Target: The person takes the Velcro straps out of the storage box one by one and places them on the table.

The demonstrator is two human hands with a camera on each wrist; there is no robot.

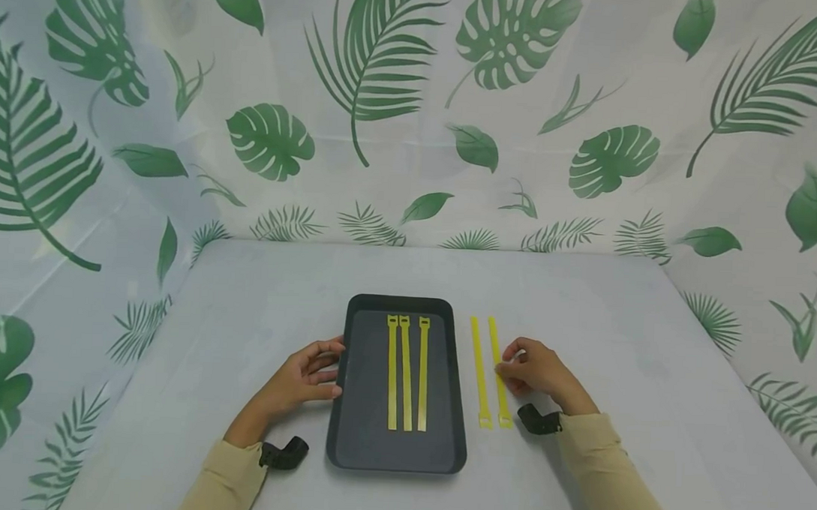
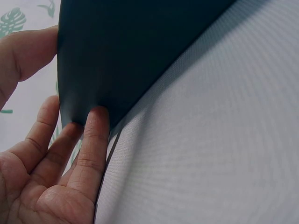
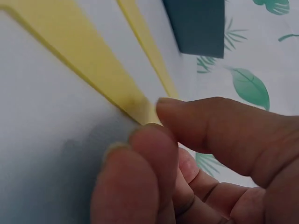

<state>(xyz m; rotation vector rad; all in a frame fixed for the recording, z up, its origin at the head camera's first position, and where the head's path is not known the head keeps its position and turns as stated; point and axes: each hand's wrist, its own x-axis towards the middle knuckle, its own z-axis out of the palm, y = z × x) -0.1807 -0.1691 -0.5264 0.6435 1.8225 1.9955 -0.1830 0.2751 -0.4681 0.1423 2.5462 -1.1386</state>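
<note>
A dark grey tray (image 1: 395,453) lies on the table, with three yellow cable straps (image 1: 406,375) lengthwise inside it, slotted heads at the far end. My left hand (image 1: 304,379) rests its fairly straight fingers (image 2: 91,140) against the outside of the tray's left wall. To the right of the tray lie two more yellow straps, heads toward me. The outer strap (image 1: 495,340) has my right hand (image 1: 534,368) at its middle, thumb and forefinger pinching its edge. The inner strap (image 1: 479,370) lies untouched beside it. Right-hand fingertips partly hide the outer strap in the right wrist view.
White cloth covers the table (image 1: 272,295). Leaf-printed sheeting (image 1: 398,172) rises behind it and along both sides. A black wrist camera (image 1: 285,453) sits on the left wrist, another wrist camera (image 1: 539,420) on the right, near the strap heads.
</note>
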